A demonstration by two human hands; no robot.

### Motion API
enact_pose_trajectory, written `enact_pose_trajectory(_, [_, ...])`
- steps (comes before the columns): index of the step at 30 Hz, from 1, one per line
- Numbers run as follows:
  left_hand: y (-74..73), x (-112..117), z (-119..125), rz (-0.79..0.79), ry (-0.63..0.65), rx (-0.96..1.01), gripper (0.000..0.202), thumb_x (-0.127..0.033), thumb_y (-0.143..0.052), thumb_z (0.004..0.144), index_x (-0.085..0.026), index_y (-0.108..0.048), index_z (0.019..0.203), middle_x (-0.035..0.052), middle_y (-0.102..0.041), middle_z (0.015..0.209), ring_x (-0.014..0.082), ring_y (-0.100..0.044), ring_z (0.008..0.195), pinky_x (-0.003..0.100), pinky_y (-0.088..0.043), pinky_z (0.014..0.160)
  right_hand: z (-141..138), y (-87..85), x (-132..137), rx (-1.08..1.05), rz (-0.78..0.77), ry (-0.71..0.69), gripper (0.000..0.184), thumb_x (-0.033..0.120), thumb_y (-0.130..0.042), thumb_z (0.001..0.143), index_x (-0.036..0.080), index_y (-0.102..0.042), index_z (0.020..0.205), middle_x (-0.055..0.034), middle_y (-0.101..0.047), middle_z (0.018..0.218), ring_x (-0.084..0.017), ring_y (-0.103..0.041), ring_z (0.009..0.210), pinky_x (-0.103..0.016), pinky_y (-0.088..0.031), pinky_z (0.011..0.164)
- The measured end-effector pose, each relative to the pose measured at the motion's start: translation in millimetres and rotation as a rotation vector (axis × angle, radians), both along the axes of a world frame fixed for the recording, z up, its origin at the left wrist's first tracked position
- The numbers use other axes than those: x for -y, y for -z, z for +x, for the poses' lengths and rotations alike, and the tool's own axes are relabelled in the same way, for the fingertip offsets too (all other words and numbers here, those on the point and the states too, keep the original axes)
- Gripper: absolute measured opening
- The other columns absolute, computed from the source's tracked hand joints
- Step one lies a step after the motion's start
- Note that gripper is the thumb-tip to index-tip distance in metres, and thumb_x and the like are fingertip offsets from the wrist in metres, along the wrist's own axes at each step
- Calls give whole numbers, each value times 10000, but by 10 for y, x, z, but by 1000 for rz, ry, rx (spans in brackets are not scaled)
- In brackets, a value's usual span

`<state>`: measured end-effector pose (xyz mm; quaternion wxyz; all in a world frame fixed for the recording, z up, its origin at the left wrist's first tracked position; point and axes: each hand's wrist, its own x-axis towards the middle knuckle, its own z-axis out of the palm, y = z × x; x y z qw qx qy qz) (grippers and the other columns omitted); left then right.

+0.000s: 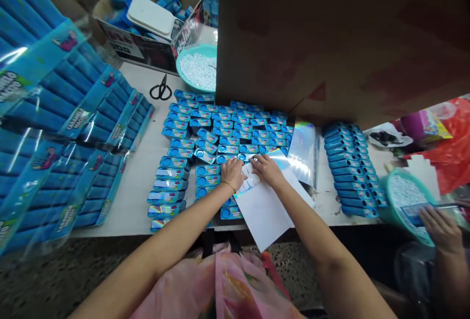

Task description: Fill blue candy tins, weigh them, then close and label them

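Note:
A white sheet of shiny stickers slants over the front edge of the table, its upper strip rainbow-coloured and its lower part bare. My left hand is closed at the sheet's upper left edge, with its thumb against it; the fingertips are partly hidden. My right hand pinches the sheet's upper part, fingers bent close to my left hand. Just beyond both hands stand rows of small blue boxes with round recesses on top. Shiny stickers cover the tops of several boxes in the left front column.
Large packs of blue boxes stand at the left. Black scissors and a bowl of white pieces lie behind. A big cardboard box blocks the back. Another person's hand works over a second bowl at the right.

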<state>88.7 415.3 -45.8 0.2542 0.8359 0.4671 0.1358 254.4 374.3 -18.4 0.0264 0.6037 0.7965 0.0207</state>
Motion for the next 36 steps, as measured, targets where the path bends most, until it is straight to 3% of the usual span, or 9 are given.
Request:
enact_pose_trajectory(4, [1,28,36,-11,-22,13,379,-328,-714,593,-224,-509,895,59,-536,996,257,-429,1006,374,-313,772,98,79,48,21,13,-73,328,237,-382,873,204,-473,1186,-80,-478,1222,-211,-437,987,-340,-395,775])
enact_pose_trajectory(7, [-5,39,46,-26,-30,36,372,-329,-705,601,-227,-514,903,55,-538,972,256,-438,984,374,-314,765,65,-8,167,0,25,-52,257,195,-393,864,198,-553,1064,-76,-510,1182,-209,-442,978,-333,-388,750])
enact_pose_trajectory(13, [-9,17,21,-92,-61,210,350,-289,-698,591,-212,-569,907,69,-559,967,280,-445,996,417,-318,817,-250,-785,355,-350,56,187,143,219,-461,807,178,-597,788,-65,-577,913,-166,-498,839,-285,-385,735])
enact_pose_trajectory(17, [-113,-18,-274,-485,-125,717,308,-355,-554,722,-172,-598,967,94,-585,1024,233,-503,978,364,-369,814,-534,-1004,217,-818,-39,438,170,303,-501,751,167,-593,705,-12,-561,690,-116,-499,630,-234,-381,575])
enact_pose_trajectory(20, [-215,-23,-697,-910,-212,1060,456,-491,-416,779,-148,-593,1022,105,-614,996,202,-557,893,309,-420,708,-811,-872,40,-1190,-109,653,248,392,-549,698,148,-595,692,11,-525,568,-96,-466,518,-213,-348,476])
enact_pose_trajectory(22, [-257,-21,-1000,-1005,-268,1150,482,-518,-459,749,-152,-594,1030,99,-617,994,187,-566,870,277,-426,665,-1053,-750,-61,-1372,-139,723,280,418,-582,660,142,-599,698,14,-521,551,-92,-464,501,-202,-330,443])
enact_pose_trajectory(27, [-161,-113,-1633,-870,-470,1108,445,-387,-688,592,-136,-612,951,41,-631,790,118,-561,672,220,-402,577,-1769,-459,-248,-1537,-187,789,314,440,-638,590,144,-614,695,12,-546,579,-92,-471,506,-191,-295,409])
enact_pose_trajectory(31, [42,-375,-2108,-712,-584,1026,465,-365,-681,582,-115,-589,963,5,-606,657,107,-540,578,220,-389,536,-2337,-76,-464,-1516,-19,815,280,416,-625,604,143,-626,670,17,-557,577,-100,-479,542,-210,-348,500])
enact_pose_trajectory(36, [265,-848,-2551,-410,-565,812,474,-337,-657,582,-111,-561,989,-1,-608,633,137,-562,618,259,-423,628,-2849,356,-773,-1286,189,823,223,365,-555,678,154,-626,668,-13,-598,683,-142,-517,690,-248,-379,656])
